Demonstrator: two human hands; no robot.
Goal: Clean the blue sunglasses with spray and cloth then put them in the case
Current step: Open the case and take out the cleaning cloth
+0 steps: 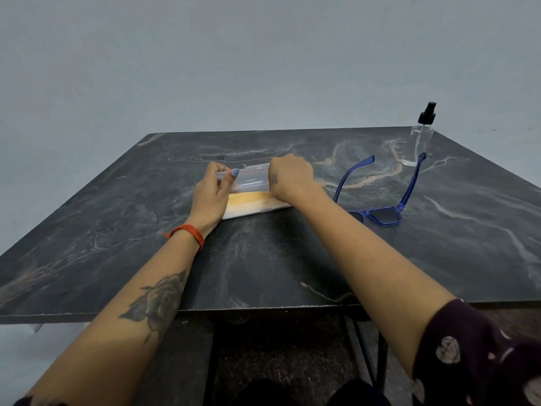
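Blue sunglasses (380,197) rest on dark marble table (117,218), arms unfolded and pointing away, just right of hands, free for pickup. Spray bottle (418,139) upright behind them, near far edge. Left hand (215,190) pinches clear lid of case (251,197); right hand (289,178) curls over its other end, likely to open it. Yellow cloth (248,198) seems inside.
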